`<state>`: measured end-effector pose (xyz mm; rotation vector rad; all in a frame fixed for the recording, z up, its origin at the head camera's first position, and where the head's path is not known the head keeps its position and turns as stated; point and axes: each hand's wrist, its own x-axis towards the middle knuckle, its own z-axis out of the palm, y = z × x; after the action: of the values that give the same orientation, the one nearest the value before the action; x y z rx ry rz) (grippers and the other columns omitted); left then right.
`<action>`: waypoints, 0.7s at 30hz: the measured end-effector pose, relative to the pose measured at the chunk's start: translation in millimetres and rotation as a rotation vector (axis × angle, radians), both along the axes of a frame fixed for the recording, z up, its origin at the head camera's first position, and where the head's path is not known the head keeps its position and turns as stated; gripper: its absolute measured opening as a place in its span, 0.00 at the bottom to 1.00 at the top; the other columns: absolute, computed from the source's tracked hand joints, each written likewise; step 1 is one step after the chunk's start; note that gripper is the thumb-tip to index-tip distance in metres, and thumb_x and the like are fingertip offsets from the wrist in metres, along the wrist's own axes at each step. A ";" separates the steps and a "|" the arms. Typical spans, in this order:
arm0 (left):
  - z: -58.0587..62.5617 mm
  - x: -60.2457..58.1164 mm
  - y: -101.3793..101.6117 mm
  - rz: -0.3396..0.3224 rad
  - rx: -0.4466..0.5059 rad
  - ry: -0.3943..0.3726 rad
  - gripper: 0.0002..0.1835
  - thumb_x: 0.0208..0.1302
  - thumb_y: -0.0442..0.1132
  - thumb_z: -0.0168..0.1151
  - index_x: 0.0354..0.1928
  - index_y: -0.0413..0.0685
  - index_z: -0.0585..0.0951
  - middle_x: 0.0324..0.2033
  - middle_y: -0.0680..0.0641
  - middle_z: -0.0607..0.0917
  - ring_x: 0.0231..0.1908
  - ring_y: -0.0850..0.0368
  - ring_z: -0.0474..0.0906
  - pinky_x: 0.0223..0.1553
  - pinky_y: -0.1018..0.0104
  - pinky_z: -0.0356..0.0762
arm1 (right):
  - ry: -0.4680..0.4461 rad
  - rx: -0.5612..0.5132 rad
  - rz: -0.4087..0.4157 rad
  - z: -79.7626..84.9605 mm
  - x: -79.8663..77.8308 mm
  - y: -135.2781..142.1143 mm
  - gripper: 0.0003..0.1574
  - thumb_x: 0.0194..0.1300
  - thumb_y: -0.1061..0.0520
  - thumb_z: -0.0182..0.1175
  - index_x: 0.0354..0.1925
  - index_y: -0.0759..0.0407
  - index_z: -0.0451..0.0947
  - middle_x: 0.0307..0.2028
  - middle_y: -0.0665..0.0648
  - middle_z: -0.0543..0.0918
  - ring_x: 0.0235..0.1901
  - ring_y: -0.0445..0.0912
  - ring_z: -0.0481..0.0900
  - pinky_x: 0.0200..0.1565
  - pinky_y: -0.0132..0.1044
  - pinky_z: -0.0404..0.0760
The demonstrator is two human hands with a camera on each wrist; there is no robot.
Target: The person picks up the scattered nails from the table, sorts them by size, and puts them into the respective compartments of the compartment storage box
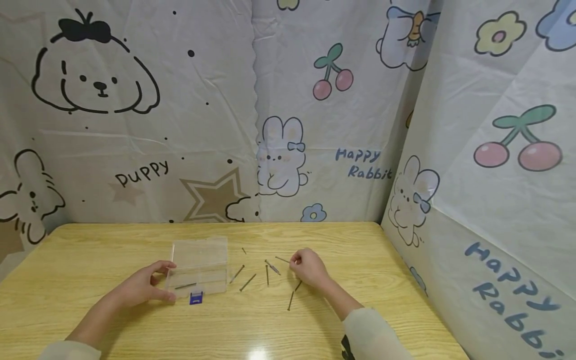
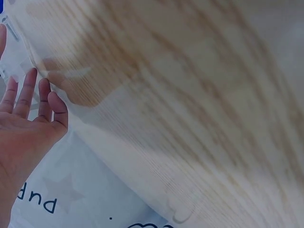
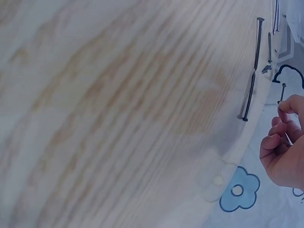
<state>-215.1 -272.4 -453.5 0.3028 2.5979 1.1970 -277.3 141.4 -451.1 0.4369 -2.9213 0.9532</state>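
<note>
A clear plastic box with a blue latch lies on the table, its lid folded back. One nail is inside it. My left hand holds the box's left side, thumb at the front and fingers farther back; the left wrist view shows those fingers bent lightly at the clear edge. Right of the box, my right hand pinches the end of a nail between thumb and forefinger. That nail points away from the fingertips in the right wrist view.
Several loose nails lie between the box and my right hand, among them one nail near the box and another nail nearer me. The wooden table ends at a patterned cloth behind and at the right.
</note>
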 end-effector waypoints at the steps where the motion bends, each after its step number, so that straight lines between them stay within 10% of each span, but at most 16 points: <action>1: 0.4 0.4 0.1 -0.003 0.001 -0.001 0.44 0.48 0.48 0.73 0.63 0.38 0.63 0.57 0.29 0.68 0.52 0.32 0.69 0.49 0.45 0.72 | -0.002 0.002 0.008 1.1 0.5 -1.5 0.06 0.59 0.61 0.56 0.31 0.61 0.80 0.28 0.53 0.79 0.28 0.41 0.71 0.31 0.32 0.72; 21: -0.6 1.5 0.5 0.006 0.018 0.003 0.43 0.48 0.47 0.73 0.63 0.38 0.63 0.56 0.31 0.69 0.49 0.40 0.70 0.45 0.53 0.73 | 0.005 0.023 0.102 12.0 12.6 -38.4 0.07 0.60 0.58 0.58 0.33 0.59 0.81 0.30 0.51 0.75 0.26 0.40 0.67 0.28 0.29 0.68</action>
<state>-213.6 -271.9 -454.1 0.3016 2.5935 1.2238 -264.7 103.0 -439.1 0.5942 -2.9335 0.9288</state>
